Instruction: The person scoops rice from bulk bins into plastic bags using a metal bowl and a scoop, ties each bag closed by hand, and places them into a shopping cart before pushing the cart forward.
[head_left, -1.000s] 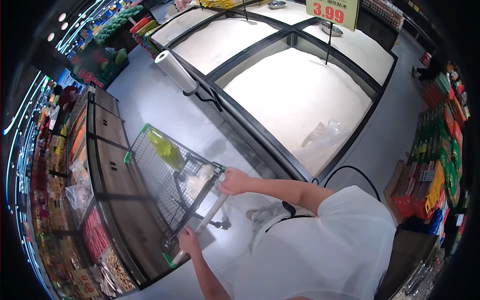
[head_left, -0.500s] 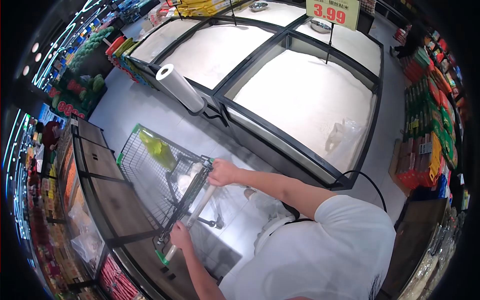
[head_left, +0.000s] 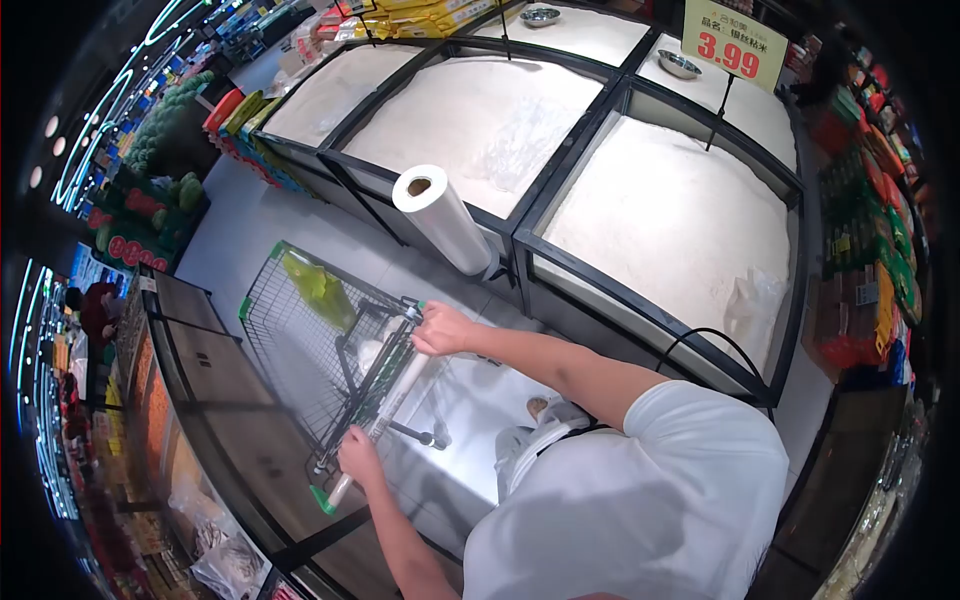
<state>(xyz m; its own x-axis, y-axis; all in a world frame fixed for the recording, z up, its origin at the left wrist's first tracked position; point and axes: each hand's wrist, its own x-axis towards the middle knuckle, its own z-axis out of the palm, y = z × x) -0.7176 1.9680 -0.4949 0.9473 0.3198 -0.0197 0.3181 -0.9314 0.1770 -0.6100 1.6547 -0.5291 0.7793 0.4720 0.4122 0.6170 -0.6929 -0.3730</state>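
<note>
A wire shopping cart (head_left: 290, 340) with green corner pieces stands ahead of me. My left hand (head_left: 360, 458) is wrapped round the near-left end of its pale push bar (head_left: 400, 390), beside the green end cap. Farther along the same bar, my right hand (head_left: 443, 329) grips the other end, its fingers closed. Inside the basket lies a yellow-green bag (head_left: 322, 295), and a whitish bundle (head_left: 375, 350) sits close to the handle, too blurred to name.
Black-framed bins of white rice (head_left: 660, 210) stand to the right, with a roll of plastic bags (head_left: 445, 225) on their near edge. A price sign (head_left: 733, 45) rises above them. Along the left runs a brown display counter (head_left: 225, 390). Stacked packages (head_left: 860, 300) line the far right.
The rice bins, bag roll and price sign have shifted right in view, and the left counter slides past closer. Both hands keep their hold on the cart's bar.
</note>
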